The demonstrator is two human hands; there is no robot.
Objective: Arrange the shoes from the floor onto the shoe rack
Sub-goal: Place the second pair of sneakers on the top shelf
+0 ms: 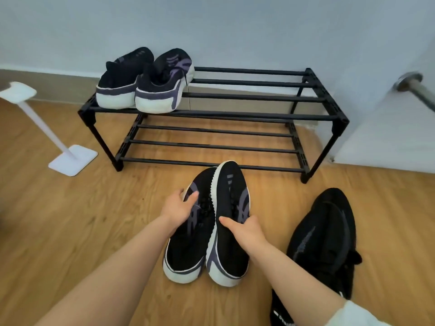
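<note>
- We see a wooden floor (70,231) carrying a black two-tier shoe rack (235,114) set against the wall.
- On the rack's top tier, at its left end, we find a black-and-purple pair of sneakers (141,85), side by side, heels toward us.
- The lower tier (211,145) shows only its bars.
- On the floor before the rack lie a second black-and-purple pair (207,231), an all-black pair (324,243) to its right, and a white stand's base (73,160) at left.
</note>
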